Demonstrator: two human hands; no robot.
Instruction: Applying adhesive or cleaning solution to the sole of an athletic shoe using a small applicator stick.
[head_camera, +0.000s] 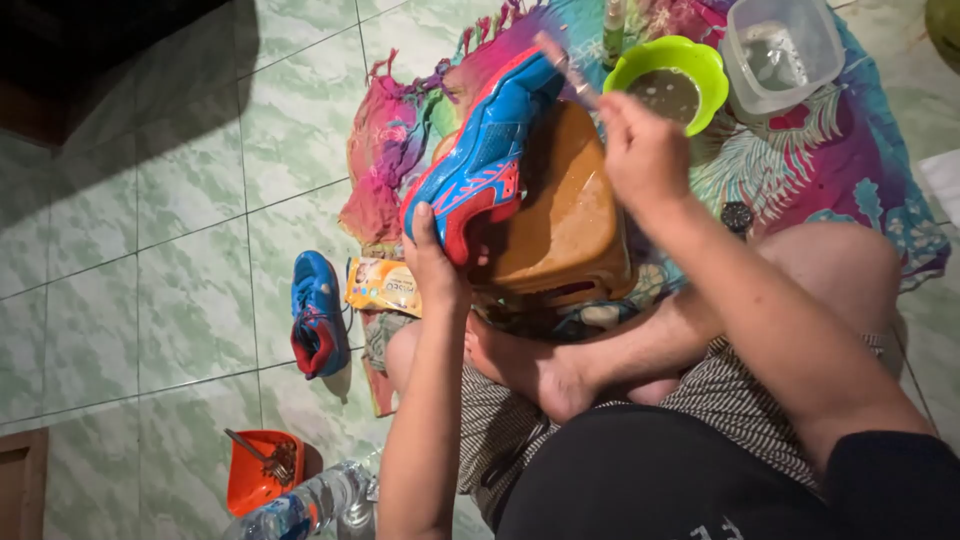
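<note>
Holding the blue and red sports shoe (480, 160) by its heel, your left hand (432, 262) is clamped around the back of it and props it tilted against the brown wooden stool (570, 225), toe pointing away from you. Your right hand (640, 150) is closed on a small brush (566, 66), its head just above the stool and touching or nearly touching the shoe's upper edge; you cannot tell which from this view. Beyond the stool, the green bowl (668, 80) holds murky water, and a clear plastic tub (780, 50) sits beside it on the colourful cloth (850, 160). This looks like mid-scrub: the shoe in hand appears partly worked, though how clean it is cannot be judged here. The second blue shoe (318, 315) lies on the tiled floor (150, 250) to the left of the stool, apart from the wash things, so it seems not yet taken up. A yellow packet (382, 287) rests between that shoe and the stool.
</note>
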